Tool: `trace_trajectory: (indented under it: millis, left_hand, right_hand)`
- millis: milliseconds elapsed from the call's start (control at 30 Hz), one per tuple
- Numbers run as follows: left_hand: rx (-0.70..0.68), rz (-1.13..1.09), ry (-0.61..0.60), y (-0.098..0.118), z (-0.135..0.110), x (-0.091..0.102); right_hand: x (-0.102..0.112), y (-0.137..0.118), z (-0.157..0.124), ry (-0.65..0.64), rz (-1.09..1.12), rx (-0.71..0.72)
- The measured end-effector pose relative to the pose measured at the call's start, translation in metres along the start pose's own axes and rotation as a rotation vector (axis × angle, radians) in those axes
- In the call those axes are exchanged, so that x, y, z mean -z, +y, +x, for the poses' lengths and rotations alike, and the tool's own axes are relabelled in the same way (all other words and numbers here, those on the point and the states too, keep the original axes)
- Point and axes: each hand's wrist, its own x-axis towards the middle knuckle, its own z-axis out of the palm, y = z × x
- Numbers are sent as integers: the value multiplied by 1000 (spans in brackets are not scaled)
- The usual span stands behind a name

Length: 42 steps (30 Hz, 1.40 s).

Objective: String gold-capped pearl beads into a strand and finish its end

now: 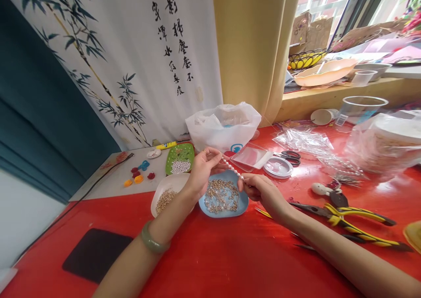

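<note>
A short strand of white beads (232,168) is stretched between my two hands, above a blue dish (205,211) of gold and clear beads (221,196). My left hand (205,168), with a green bangle on its wrist, pinches the strand's upper left end. At its lower right end the fingers of my right hand (261,190) are closed on it. Beneath my left forearm is a white dish (156,186) with small gold beads (165,200), partly hidden. Behind it a green dish (187,153) holds white beads (180,166) and small green pieces.
Yellow-handled pliers (342,217) lie at the right, near black scissors (289,157) and a round spool (278,167). A white plastic bag (223,122) stands behind the dishes. Clear plastic packets (302,142) lie at the back right. A black phone-like slab (97,254) rests at the left.
</note>
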Motion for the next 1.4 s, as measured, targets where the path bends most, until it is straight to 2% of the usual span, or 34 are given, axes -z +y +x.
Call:
trace_trajectory:
  millis: [200, 467, 833, 1167, 1400]
  left_hand:
    - [28, -8, -12, 0, -1, -2]
    - [36, -29, -34, -2, 0, -1]
    - [63, -16, -71, -1, -2, -4]
    - [62, 30, -132, -1, -6, -9]
    - [82, 17, -137, -3, -5, -9]
  right_hand:
    - [-2, -1, 0, -14, 10, 21]
    - [-2, -5, -1, 56, -14, 0]
    - [-1, -5, -1, 79, -37, 21]
    - [-3, -5, -1, 49, -4, 46]
    - [-1, -5, -1, 24, -2, 15]
